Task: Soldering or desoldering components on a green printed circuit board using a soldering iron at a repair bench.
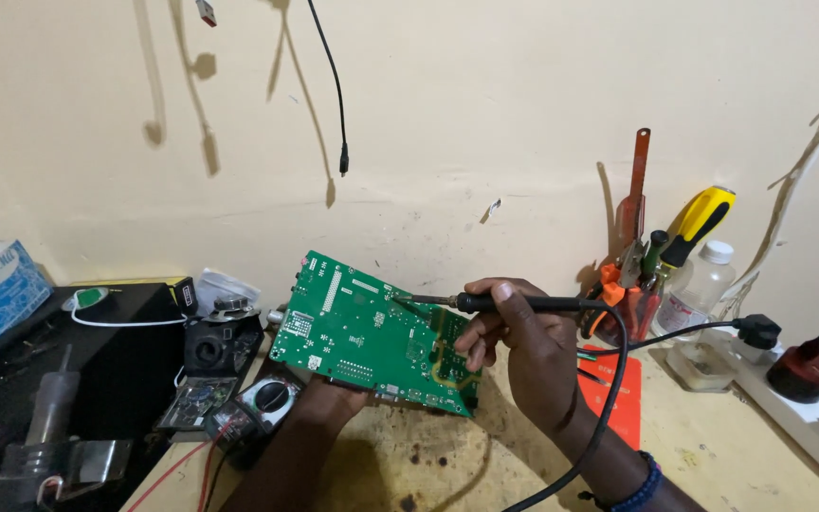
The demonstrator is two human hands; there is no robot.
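A green circuit board (372, 332) is being held tilted above the stained workbench (409, 465), its far edge leaning towards the wall. The left hand (338, 393) is supporting the board from beneath at its near edge, mostly hidden by it; how far its fingers are closing cannot be told. The right hand (523, 346) is gripping a black soldering iron (514, 303) just right of the board, fingers wrapping the handle, the metal tip resting on the board's upper right area. The iron's black cord (609, 389) is looping down past the wrist. A multimeter (258, 403) is lying left of the board, a tool holder (637, 284) standing well to the right
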